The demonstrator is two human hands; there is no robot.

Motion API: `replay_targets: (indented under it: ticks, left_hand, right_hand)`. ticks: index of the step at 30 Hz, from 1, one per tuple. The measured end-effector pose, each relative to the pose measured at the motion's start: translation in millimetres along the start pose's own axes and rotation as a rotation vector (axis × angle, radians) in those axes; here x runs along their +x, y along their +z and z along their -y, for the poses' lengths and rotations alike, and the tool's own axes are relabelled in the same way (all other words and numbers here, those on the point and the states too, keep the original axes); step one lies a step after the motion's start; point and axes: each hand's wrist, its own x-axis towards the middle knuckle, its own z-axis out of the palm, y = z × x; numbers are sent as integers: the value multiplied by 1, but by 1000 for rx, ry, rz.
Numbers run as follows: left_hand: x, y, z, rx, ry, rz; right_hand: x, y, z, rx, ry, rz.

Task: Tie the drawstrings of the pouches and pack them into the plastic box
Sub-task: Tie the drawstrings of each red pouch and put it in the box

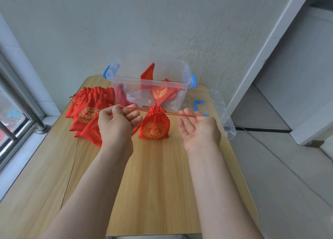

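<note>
Pouch point(154, 126): red with a gold round pattern, it stands upright on the table between the two hands, in front of the plastic box and outside it. Its mouth is gathered shut.
Drawstrings: thin red cords come out of the gathered mouth on both sides. The left cord point(137, 109) runs to the left hand and the right cord point(180, 114) runs to the right hand. Both look stretched almost straight.
Left hand point(117, 123): its back faces the camera. The thumb and forefinger pinch the left cord, and the other fingers are loosely bent.
Right hand point(200, 130): the palm is turned up and the fingers are straight and a little spread. The right cord ends in the gap between thumb and forefinger; I cannot tell if the thumb presses on it.
Plastic box point(129, 81): clear, with blue latches at its two ends. It stands at the far edge of the table with no lid on it.
Packed pouches point(159, 91): several red pouches lie inside the box, one of them leaning upward.
Loose pouches point(88, 110): a pile of red pouches lies on the table left of the box, partly behind the left hand.
Lid point(219, 108): clear with a blue handle, it lies flat to the right of the box.
Table point(153, 175): light wood, with a window at its left.
</note>
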Motion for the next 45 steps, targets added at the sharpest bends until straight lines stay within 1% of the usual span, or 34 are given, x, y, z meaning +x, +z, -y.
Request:
replay_targets:
  ticks: [4, 8, 11, 13, 15, 17, 20, 22, 25, 27, 29, 32, 35, 39, 41, 43, 45]
  left_hand:
    - [1, -2, -2, -27, -36, -46]
    - [0, -3, -2, -24, -51, -68]
    - [4, -3, 0, -32, -87, -73]
    - [5, -3, -1, -37, -131, -39]
    - [6, -3, -3, -53, -193, 28]
    - [5, -2, -7, -57, -281, 100]
    - [3, -3, -9, 91, -378, 214]
    - [3, -6, -6, 217, -406, 273]
    - [1, -10, -3, 387, -381, 335]
    - [-1, -12, -1, 491, -321, 403]
    - [-4, -13, 0, 551, -264, 464]
    - [-6, -13, 1, 581, -213, 521]
    - [-8, -11, -1, 564, -224, 548]
    - [-8, -11, -4, 444, -346, 580]
    - [-8, -9, -4, 404, -420, 565]
    - [-8, -8, -5, 428, -459, 573]
    - [-7, -10, -6, 497, -456, 618]
  right_hand:
    - [-2, 0, 1, 92, -35, -29]
    - [-4, 2, -1, 147, -20, -59]
    - [-1, 4, -4, 131, 6, -96]
    - [2, 4, -6, 92, 34, -67]
    - [3, 4, -9, 4, 90, 26]
    - [3, 4, -11, -121, 163, 158]
    - [-2, 4, -15, -405, 215, 330]
    - [-5, 3, -19, -619, 176, 383]
    - [-7, -1, -25, -889, 71, 391]
    - [-6, -4, -29, -1012, -1, 409]
    - [-1, -4, -31, -1074, -58, 437]
    - [6, -1, -35, -1117, -89, 495]
    - [10, -2, -37, -1063, -99, 513]
    - [10, -4, -33, -1011, -136, 464]
    - [9, -3, -32, -970, -157, 428]
    - [8, -2, -31, -962, -203, 390]
    - [9, -2, -30, -955, -231, 355]
